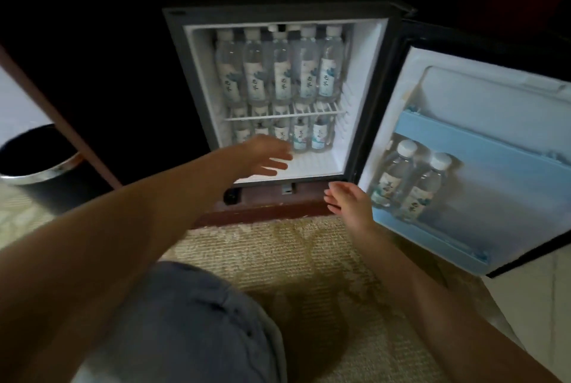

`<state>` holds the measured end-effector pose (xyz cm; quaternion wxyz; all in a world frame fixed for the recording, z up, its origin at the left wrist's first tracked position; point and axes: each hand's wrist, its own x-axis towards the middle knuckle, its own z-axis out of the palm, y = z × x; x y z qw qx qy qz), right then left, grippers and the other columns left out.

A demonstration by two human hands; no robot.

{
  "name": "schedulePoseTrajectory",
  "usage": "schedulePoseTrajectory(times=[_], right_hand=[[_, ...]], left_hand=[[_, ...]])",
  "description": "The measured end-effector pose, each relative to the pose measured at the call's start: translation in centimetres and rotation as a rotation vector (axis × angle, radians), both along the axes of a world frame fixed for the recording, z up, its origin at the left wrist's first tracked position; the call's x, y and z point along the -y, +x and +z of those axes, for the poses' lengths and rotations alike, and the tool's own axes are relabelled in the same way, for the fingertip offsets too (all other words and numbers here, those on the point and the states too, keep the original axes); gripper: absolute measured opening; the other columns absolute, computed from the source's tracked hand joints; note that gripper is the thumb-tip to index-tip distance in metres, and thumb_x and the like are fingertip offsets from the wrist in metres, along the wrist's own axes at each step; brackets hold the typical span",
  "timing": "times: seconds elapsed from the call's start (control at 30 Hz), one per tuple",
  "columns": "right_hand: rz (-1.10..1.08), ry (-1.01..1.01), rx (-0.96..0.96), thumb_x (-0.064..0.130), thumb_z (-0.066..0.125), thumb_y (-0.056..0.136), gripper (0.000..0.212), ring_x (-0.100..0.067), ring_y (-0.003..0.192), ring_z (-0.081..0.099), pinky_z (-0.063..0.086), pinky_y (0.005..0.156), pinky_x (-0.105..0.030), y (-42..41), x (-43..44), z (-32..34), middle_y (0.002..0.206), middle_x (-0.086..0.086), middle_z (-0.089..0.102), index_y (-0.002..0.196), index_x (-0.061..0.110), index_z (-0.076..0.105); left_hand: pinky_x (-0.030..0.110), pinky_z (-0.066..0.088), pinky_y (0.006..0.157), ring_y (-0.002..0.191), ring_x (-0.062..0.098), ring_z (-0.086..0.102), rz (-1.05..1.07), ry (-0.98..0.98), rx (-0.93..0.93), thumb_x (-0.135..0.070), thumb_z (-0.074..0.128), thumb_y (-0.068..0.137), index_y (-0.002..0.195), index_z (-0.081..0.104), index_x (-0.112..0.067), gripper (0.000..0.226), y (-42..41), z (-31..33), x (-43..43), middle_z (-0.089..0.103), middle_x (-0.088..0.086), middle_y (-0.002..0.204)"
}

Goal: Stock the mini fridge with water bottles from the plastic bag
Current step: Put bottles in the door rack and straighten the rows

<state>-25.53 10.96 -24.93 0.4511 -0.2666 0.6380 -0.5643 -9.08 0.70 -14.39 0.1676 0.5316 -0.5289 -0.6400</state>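
At far left a dark round bin with a shiny metal rim (34,163) stands on the floor. The left hand (265,158) reaches into the lower compartment of the black, white-lined mini fridge (197,79), its grip apart and holding nothing, just in front of the lower bottles. Clear plastic water bottles with white caps (281,70) fill the space above the white wire shelf (327,113), and another row stands below it. The right hand (346,200) hovers by the open door's lower corner, grip likewise apart and empty. The door's pale blue plastic rack (494,147) holds two more bottles (398,178). The plastic bag is out of view. Stocking looks nearly done, though there is room at the lower front and in the rack.
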Motion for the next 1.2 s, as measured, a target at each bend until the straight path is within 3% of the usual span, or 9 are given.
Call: schedulePoseTrajectory(times=[0.17, 0.27, 0.37, 0.5, 0.6, 0.73, 0.8, 0.97, 1.2], right_hand=[[0.167, 0.001, 0.081, 0.019, 0.058, 0.095, 0.011, -0.013, 0.077, 0.062, 0.051, 0.084, -0.031, 8.0, 2.0, 1.0, 0.082, -0.002, 0.065, 0.090, 0.010, 0.061], [0.242, 0.030, 0.125, 0.018, 0.057, 0.095, 0.009, -0.012, 0.075, 0.062, 0.051, 0.078, -0.030, 12.8, 2.9, 0.9, 0.081, -0.001, 0.065, 0.089, 0.011, 0.059], [0.313, 0.053, 0.166, 0.017, 0.056, 0.095, 0.009, -0.011, 0.073, 0.061, 0.049, 0.075, -0.027, 17.5, 3.2, 0.8, 0.080, 0.000, 0.064, 0.088, 0.013, 0.058], [0.410, 0.046, 0.141, 0.019, 0.057, 0.095, 0.008, -0.011, 0.073, 0.062, 0.050, 0.075, -0.025, 22.4, 3.2, 0.5, 0.081, 0.001, 0.064, 0.093, 0.012, 0.059], [0.465, 0.062, 0.125, 0.019, 0.056, 0.095, 0.009, -0.011, 0.073, 0.061, 0.048, 0.076, -0.028, 25.8, 3.5, -0.3, 0.079, 0.001, 0.064, 0.086, 0.015, 0.059], [0.532, 0.104, 0.102, 0.020, 0.057, 0.094, 0.009, -0.010, 0.072, 0.062, 0.048, 0.080, -0.032, 30.0, 3.3, -1.9, 0.079, 0.002, 0.066, 0.087, 0.016, 0.062], [0.577, 0.110, 0.089, 0.020, 0.056, 0.095, 0.010, -0.011, 0.074, 0.062, 0.049, 0.078, -0.030, 31.9, 3.2, -2.8, 0.081, 0.002, 0.066, 0.089, 0.015, 0.062], [0.739, 0.158, 0.062, 0.022, 0.052, 0.097, 0.015, -0.013, 0.075, 0.062, 0.048, 0.079, -0.030, 35.1, 4.1, -5.0, 0.081, 0.001, 0.066, 0.096, 0.012, 0.062], [0.816, 0.309, 0.023, 0.026, 0.054, 0.096, 0.020, -0.016, 0.082, 0.064, 0.052, 0.082, -0.032, 38.5, 5.9, -9.3, 0.090, -0.004, 0.068, 0.102, 0.009, 0.064]], left_hand=[[0.035, 0.039, 0.094, 0.098, 0.024, 0.056, 0.191, 0.040, 0.065, -0.017, 0.048, 0.097, 0.109, 0.058, -0.011, 0.017, 11.2, -0.3, -0.7, 0.060, 0.007, 0.105], [0.030, 0.043, 0.077, 0.077, 0.014, 0.056, 0.394, 0.101, 0.138, -0.022, 0.047, 0.097, 0.092, 0.058, -0.017, 0.012, 15.9, -1.0, 0.0, 0.062, 0.000, 0.098], [0.027, 0.047, 0.069, 0.079, 0.013, 0.059, 0.461, 0.071, -0.002, -0.022, 0.050, 0.097, 0.109, 0.060, -0.014, 0.017, 18.5, -0.7, 0.9, 0.064, -0.001, 0.098], [0.033, 0.046, 0.089, 0.103, 0.021, 0.058, 0.404, 0.015, 0.031, -0.021, 0.049, 0.097, 0.128, 0.054, -0.010, 0.034, 23.1, -0.6, 0.2, 0.063, 0.001, 0.099], [0.034, 0.042, 0.096, 0.115, 0.026, 0.055, 0.455, 0.059, 0.104, -0.016, 0.037, 0.101, 0.132, 0.050, -0.007, 0.035, 27.6, -1.9, -0.3, 0.060, 0.011, 0.124], [0.037, 0.046, 0.093, 0.085, 0.021, 0.063, 0.550, 0.003, 0.196, -0.014, 0.043, 0.098, 0.123, 0.059, -0.003, 0.032, 31.3, -3.5, -0.7, 0.065, 0.011, 0.110], [0.039, 0.047, 0.094, 0.090, 0.022, 0.063, 0.535, -0.037, 0.221, -0.012, 0.045, 0.096, 0.116, 0.062, -0.004, 0.027, 32.6, -4.2, -0.9, 0.065, 0.010, 0.105], [0.029, 0.047, 0.071, 0.081, 0.018, 0.059, 0.605, 0.009, 0.152, -0.008, 0.048, 0.096, 0.116, 0.061, -0.005, 0.023, 36.6, -9.3, -2.6, 0.062, 0.011, 0.105], [0.015, 0.046, 0.053, 0.075, 0.012, 0.055, 0.691, 0.028, 0.350, -0.001, 0.053, 0.091, 0.124, 0.058, -0.011, 0.035, 40.1, -20.2, -6.2, 0.058, 0.015, 0.129]])
